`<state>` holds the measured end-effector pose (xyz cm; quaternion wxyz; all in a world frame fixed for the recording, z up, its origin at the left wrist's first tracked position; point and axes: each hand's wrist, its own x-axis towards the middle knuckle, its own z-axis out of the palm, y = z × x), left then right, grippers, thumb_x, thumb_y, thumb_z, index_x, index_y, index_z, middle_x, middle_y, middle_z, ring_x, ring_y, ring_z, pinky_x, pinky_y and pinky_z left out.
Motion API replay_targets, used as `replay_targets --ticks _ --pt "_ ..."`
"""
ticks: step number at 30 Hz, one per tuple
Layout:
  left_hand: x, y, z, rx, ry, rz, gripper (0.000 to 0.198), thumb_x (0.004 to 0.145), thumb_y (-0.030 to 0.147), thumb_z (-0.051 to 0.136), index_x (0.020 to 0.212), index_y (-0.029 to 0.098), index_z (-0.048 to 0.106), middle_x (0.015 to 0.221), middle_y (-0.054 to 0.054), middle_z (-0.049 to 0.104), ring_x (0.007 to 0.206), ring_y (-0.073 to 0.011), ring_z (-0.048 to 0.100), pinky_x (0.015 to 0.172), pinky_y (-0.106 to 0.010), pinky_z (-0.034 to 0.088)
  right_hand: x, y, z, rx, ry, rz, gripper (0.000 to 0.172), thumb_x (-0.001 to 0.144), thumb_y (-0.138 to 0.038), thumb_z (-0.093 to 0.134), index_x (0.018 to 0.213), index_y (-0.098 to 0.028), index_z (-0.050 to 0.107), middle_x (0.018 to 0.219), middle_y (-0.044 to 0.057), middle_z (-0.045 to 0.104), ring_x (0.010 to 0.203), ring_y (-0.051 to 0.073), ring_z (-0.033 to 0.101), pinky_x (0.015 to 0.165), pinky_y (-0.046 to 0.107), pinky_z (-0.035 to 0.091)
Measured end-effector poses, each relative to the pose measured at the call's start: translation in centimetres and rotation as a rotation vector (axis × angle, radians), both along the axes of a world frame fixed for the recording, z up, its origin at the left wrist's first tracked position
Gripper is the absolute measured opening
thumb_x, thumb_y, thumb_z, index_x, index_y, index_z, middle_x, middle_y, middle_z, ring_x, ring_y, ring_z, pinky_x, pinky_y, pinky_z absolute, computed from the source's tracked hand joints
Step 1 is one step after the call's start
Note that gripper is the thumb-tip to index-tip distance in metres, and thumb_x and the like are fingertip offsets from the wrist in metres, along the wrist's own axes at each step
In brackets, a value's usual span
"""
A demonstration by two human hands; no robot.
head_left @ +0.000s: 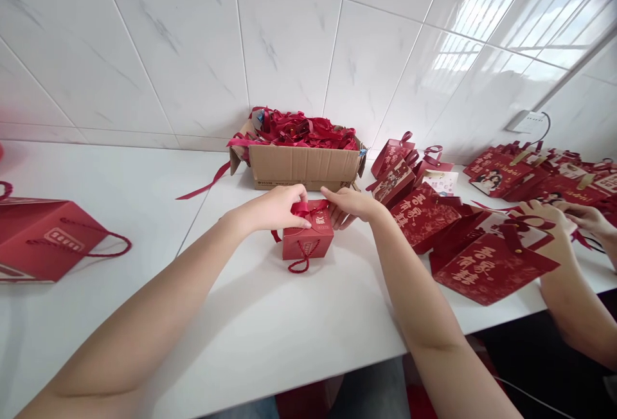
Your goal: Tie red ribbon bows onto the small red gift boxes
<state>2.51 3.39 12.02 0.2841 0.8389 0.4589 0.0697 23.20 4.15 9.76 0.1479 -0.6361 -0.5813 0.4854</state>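
Two hands: left hand (284,204) pinches red ribbon (301,209) between thumb and fingers; right hand (351,205) half-curled at the right edge of the small red box (307,235); whether it grips ribbon, cannot tell;
Box place: centre of the frame, upright on the table;
Ribbon step: apparently arranging or tying it over the box top; the next move calls for light, even tension without crushing;
White table (270,335): smooth, seam (189,229) left of centre; cardboard carton (299,165) upper centre, red gift bags (427,216) at right;
Room: marbled wall tiles (289,33) across the top, window reflections (472,27) upper right.
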Motion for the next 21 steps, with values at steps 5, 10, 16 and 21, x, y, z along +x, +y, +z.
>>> replay_targets --ticks 5,10,16,21 --pt "0.1 -0.2 0.3 0.012 0.016 -0.046 0.027 0.071 0.047 0.063 0.084 0.024 0.059 0.075 0.000 0.058 0.060 -0.0143 0.051 0.047 -0.024 0.036 0.2 -0.6 0.9 0.154 -0.004 0.013 0.026 0.084 -0.034 0.065 0.069 -0.017 0.052 0.078 0.005 0.069 0.061 0.013 0.068 0.055 0.024 0.058" --pt "0.1 -0.3 0.4 0.005 0.012 -0.046 0.030 0.071 0.049 0.063 0.085 0.023 0.061 0.075 -0.001 0.060 0.060 -0.0157 0.052 0.048 -0.026 0.036 0.6 -2.5 2.7 0.397 -0.005 0.084 0.024 0.082 -0.034 0.065 0.069 -0.016 0.057 0.070 0.002 0.062 0.066 0.012 0.063 0.056 0.022 0.051" --pt "-0.1 -0.1 0.5 0.014 0.001 -0.057 0.033 0.070 0.051 0.064 0.087 0.023 0.061 0.081 -0.002 0.064 0.067 -0.0187 0.058 0.052 -0.027 0.040 0.1 -3.9 3.9 0.558 0.187 0.296 0.030 0.081 -0.046 0.064 0.071 -0.018 0.064 0.070 0.001 0.062 0.069 0.014 0.057 0.057 0.025 0.044" --pt "0.0 0.0 0.5 0.016 -0.017 -0.077 0.032 0.069 0.050 0.065 0.088 0.024 0.063 0.080 -0.001 0.064 0.069 -0.0186 0.057 0.054 -0.027 0.039 -0.1 -2.8 2.7 0.495 0.404 0.345 0.030 0.084 -0.046 0.063 0.076 -0.018 0.065 0.076 0.003 0.066 0.078 0.015 0.061 0.074 0.028 0.050"
